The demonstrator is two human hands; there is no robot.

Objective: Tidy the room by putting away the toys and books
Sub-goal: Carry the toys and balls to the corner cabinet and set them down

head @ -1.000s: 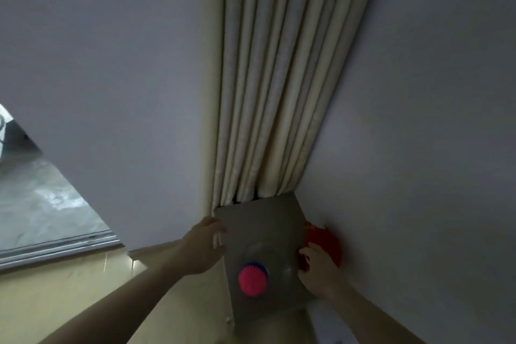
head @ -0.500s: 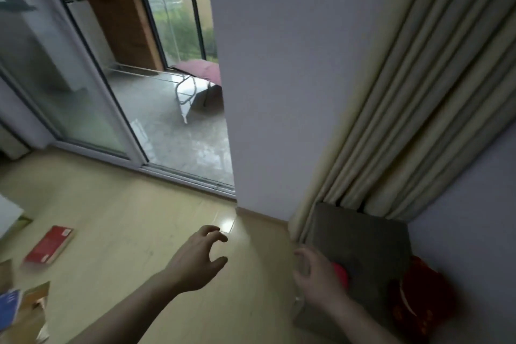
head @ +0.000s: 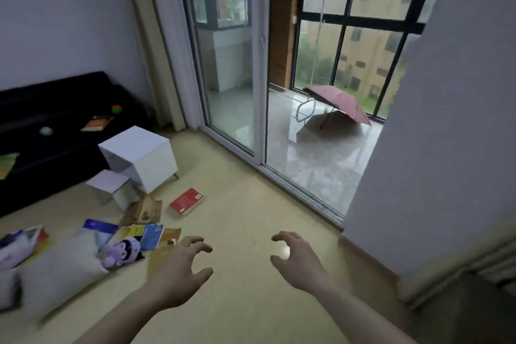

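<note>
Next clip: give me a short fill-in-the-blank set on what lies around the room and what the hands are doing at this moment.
1. The book lying alone on the floor near the white cabinet has a ____ cover.
2. The open umbrella beyond the glass door is ____.
3. The left hand and right hand hold ____.
4. The purple plush toy lies against a ____ pillow.

Missing words: red; pink; nothing; white

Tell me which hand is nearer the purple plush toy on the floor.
Left. The left hand hovers empty just to the right of the purple plush toy, close to it. The right hand hangs farther right, with the left hand between it and the toy.
</note>
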